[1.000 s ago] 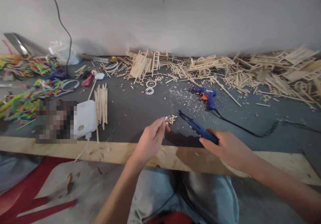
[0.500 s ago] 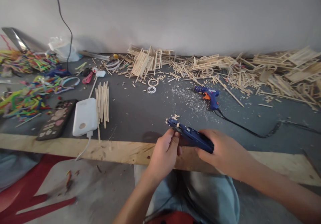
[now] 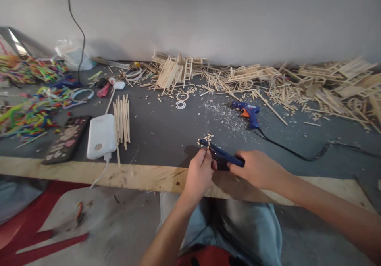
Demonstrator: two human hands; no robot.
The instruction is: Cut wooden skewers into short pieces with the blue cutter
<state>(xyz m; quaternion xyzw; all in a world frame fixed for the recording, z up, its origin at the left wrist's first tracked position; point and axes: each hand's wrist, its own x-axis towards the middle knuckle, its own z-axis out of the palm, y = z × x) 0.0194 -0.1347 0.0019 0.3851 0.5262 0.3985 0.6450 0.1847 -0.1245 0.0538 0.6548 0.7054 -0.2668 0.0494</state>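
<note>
My right hand (image 3: pixel 258 168) is closed around the handles of a blue hand cutter (image 3: pixel 224 155), its jaws pointing left. By the jaws, my left hand (image 3: pixel 199 174) pinches a short wooden stick (image 3: pixel 208 146) that crosses the tool's front end; most of the stick is hidden by the fingers. Small cut wood pieces (image 3: pixel 210 136) lie on the dark tabletop just beyond the cutter's tip. A blue glue gun (image 3: pixel 251 113) with an orange trigger rests farther back on the right.
A bundle of wooden sticks (image 3: pixel 122 119) lies left, beside a white power bank (image 3: pixel 101 137) and a patterned phone (image 3: pixel 68 139). Stick structures (image 3: pixel 169 73) and loose sticks line the wall. Colourful strips (image 3: pixel 26 115) cover the far left. A black cord (image 3: pixel 294 155) runs right.
The cutter has turned edge-on and shifted slightly left, with both hands a little higher on the bench. The stick's end now shows upright at its jaws.
</note>
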